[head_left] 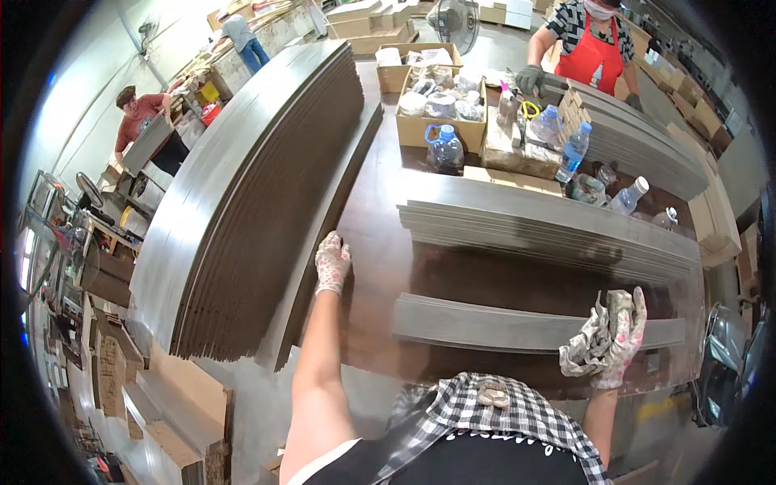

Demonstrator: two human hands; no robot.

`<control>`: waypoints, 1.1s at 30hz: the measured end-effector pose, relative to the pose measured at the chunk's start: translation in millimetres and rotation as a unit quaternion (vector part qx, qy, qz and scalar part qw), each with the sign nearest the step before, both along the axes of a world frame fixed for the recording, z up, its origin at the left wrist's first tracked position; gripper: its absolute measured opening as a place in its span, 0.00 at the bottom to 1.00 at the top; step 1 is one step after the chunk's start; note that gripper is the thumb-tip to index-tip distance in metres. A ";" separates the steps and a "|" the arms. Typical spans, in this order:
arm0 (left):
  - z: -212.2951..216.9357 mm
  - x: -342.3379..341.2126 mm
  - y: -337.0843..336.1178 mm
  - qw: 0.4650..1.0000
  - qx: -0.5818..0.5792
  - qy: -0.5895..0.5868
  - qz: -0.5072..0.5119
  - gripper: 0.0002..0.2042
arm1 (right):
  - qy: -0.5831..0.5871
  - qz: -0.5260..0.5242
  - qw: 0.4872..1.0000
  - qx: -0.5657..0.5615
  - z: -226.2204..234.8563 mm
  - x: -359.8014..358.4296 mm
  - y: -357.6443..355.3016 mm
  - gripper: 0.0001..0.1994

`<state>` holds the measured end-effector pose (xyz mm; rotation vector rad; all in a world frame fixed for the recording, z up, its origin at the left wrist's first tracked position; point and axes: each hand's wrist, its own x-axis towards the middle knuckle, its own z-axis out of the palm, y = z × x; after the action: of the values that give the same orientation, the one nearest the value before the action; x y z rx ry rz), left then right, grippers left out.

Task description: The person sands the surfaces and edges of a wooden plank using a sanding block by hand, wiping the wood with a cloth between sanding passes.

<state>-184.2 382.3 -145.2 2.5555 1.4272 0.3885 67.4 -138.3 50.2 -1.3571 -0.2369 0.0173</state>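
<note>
My left hand (332,263), in a white patterned glove, has its fingers closed at the right edge of a long grey board (343,174). That board lies beside a tall stack of grey boards (242,194) on the left. My right hand (624,343), gloved alike, grips a crumpled grey rag (585,343), some fingers pointing up. Under the rag, near the table's front, lies a low stack of narrow grey boards (485,323). Beyond it is a thicker stack of long grey boards (550,222).
On the brown table (368,283) stand cardboard boxes (440,133) of wrapped items, a blue-capped jug (444,149) and several bottles (575,151). Across it a co-worker in a red apron (594,61) touches another board stack (638,133). Another person (145,129) carries a panel at the left.
</note>
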 end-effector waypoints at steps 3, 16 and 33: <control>2.7 10.6 8.9 0.993 -0.092 -0.070 -0.019 0.25 | -0.033 -0.014 0.999 0.006 -15.5 8.7 -8.6 0.23; -21.6 128.2 83.8 0.946 -0.163 -0.257 -0.107 0.25 | 0.057 -0.004 0.997 0.053 -14.1 -12.8 -7.7 0.25; 135.7 76.3 -29.9 0.824 -0.151 -0.544 -0.044 0.24 | 0.038 -0.068 0.997 -0.007 7.8 -18.0 9.7 0.26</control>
<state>-107.9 352.4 -9.5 1.5788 0.7993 1.2215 49.4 -128.6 58.0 -1.3811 -0.0790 -0.0436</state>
